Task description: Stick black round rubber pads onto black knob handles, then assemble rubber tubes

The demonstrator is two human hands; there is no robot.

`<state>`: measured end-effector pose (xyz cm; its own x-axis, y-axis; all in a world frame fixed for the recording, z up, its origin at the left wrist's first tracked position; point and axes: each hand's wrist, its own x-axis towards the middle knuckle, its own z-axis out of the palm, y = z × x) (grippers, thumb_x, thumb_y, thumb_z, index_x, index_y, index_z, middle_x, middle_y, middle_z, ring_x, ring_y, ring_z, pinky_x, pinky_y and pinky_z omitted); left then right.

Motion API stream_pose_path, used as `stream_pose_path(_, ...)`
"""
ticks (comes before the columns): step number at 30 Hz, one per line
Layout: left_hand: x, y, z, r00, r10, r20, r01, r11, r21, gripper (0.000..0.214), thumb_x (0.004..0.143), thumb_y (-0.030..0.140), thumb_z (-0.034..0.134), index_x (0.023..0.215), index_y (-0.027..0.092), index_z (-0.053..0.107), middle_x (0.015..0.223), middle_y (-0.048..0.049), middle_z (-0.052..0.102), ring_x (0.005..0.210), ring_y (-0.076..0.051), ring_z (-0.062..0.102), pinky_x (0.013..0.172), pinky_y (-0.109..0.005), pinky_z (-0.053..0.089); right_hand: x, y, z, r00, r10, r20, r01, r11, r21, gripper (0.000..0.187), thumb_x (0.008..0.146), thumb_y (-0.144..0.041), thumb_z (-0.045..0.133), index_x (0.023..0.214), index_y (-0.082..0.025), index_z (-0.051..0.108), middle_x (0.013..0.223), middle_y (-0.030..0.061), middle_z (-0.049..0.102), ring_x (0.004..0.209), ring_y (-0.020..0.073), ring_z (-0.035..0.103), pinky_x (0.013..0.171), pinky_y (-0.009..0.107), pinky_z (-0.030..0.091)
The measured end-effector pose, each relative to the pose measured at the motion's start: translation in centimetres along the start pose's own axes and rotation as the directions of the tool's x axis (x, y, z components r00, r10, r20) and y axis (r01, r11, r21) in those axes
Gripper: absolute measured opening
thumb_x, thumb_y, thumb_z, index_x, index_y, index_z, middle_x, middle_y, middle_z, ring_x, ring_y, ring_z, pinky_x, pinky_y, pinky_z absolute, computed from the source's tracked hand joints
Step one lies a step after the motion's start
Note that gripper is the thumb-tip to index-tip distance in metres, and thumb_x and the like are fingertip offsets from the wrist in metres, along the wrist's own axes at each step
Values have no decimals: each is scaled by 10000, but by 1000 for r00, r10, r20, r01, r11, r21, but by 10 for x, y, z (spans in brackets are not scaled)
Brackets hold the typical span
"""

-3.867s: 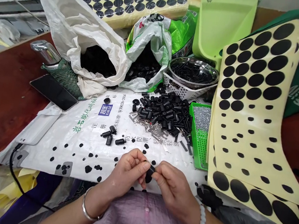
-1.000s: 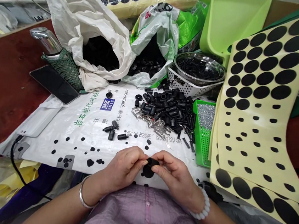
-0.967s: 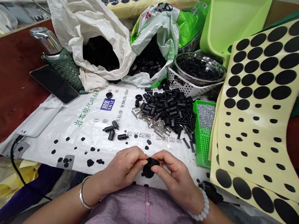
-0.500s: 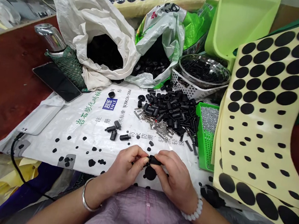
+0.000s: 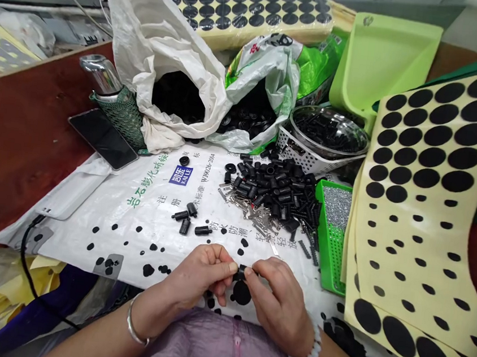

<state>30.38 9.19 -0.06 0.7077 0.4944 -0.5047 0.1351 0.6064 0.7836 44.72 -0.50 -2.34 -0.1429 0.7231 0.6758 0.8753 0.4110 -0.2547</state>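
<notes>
My left hand (image 5: 204, 274) and my right hand (image 5: 278, 302) meet at the near edge of the white printed sack sheet (image 5: 142, 202). Both pinch one small black plastic part (image 5: 240, 271) between thumbs and fingertips. A pile of black cylindrical parts (image 5: 274, 185) lies further back, with small metal pieces (image 5: 256, 213) along its near side. Several finished black pieces (image 5: 189, 221) lie apart to the left of the pile.
Cream sheets with black round stickers (image 5: 423, 209) lie at the right. A green perforated tray (image 5: 331, 225), a steel bowl in a white basket (image 5: 324, 133), two open bags (image 5: 179, 93), a green dustpan (image 5: 383, 57), a phone (image 5: 103, 139) and a netted flask (image 5: 114, 103) surround the sheet.
The view has shifted, so everything sits lower and further right in the picture. Both hands keep pinching the small black part; the fingers have only shifted slightly on it.
</notes>
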Motion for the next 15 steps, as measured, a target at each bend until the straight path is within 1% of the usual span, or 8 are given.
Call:
stream_pose_path(3,0,2,1,998,54,-15,-54,998,33,320,676,394,679,674,141,482,486,53,514,356,-44,425,371,-186,432,5,0,-3,1000,28,7,-28,1000,14,279,804,-15,477,1038,-154,538,853,104,566,743,198,501,648,370,487)
stream_pose_path(6,-1,4,2,989,146,-29,-141,982,123,278,722,374,637,703,141,487,540,44,528,388,-47,446,426,-204,451,12,0,-6,986,162,50,-168,973,158,244,822,-62,503,1044,-158,534,880,102,576,771,197,531,645,334,493)
stream_pose_path(8,-2,4,0,980,197,-29,-188,963,191,243,753,355,607,734,142,493,575,36,532,426,-57,474,457,-206,445,15,0,-8,963,251,99,-270,917,294,226,836,-96,508,1048,-173,531,896,89,580,801,189,550,666,311,493)
stream_pose_path(10,-2,2,-3,964,265,-20,-249,928,278,209,781,335,577,758,140,505,608,23,536,482,-71,498,484,-201,429,18,0,-9,926,337,173,-378,827,416,184,849,-138,510,1021,-192,547,880,67,586,804,179,562,682,295,485)
stream_pose_path(11,-3,2,-5,954,300,-6,-282,902,326,193,795,325,561,768,140,511,620,17,537,508,-77,503,495,-200,420,19,0,-9,891,389,233,-453,760,466,150,856,-170,513,994,-196,563,867,59,589,799,177,566,686,291,480)
stream_pose_path(12,-3,1,-7,943,332,14,-313,872,376,181,807,316,546,775,139,519,627,12,537,528,-83,504,502,-200,410,21,0,-9,841,444,311,-541,671,507,121,860,-208,518,963,-196,580,854,53,592,785,173,568,682,287,474)
stream_pose_path(14,-4,1,-13,921,385,66,-369,801,471,168,829,301,519,784,139,533,635,5,535,551,-90,496,510,-202,394,24,-1,-7,696,521,494,-714,422,559,131,852,-287,539,907,-186,602,790,37,593,707,156,561,632,270,460)
stream_pose_path(15,-5,2,-16,910,405,90,-391,766,511,165,837,294,508,784,140,538,637,3,535,557,-92,490,511,-202,387,26,-1,-6,618,530,581,-775,286,563,160,837,-322,559,889,-179,606,745,26,589,659,144,549,599,258,446)
